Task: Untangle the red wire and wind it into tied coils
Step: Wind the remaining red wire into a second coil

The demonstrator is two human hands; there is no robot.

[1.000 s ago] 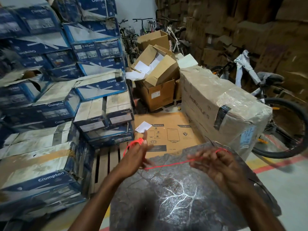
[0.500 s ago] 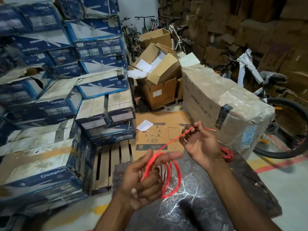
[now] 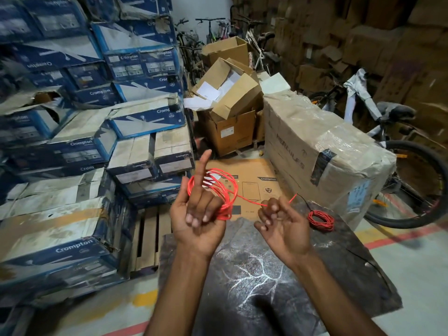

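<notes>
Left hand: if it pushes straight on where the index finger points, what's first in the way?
Probably nothing close: the left hand, wound with red wire, points its finger up and away toward the brown cartons. Depth is unclear; the Crompton boxes stand left of that line.

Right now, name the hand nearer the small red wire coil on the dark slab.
Right. The right hand is beside the small red wire coil; the left hand is farther away.

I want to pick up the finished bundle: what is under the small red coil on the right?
The small red coil lies on the dark slab, near its far right corner. Whatever is beneath the slab there is covered.
</notes>
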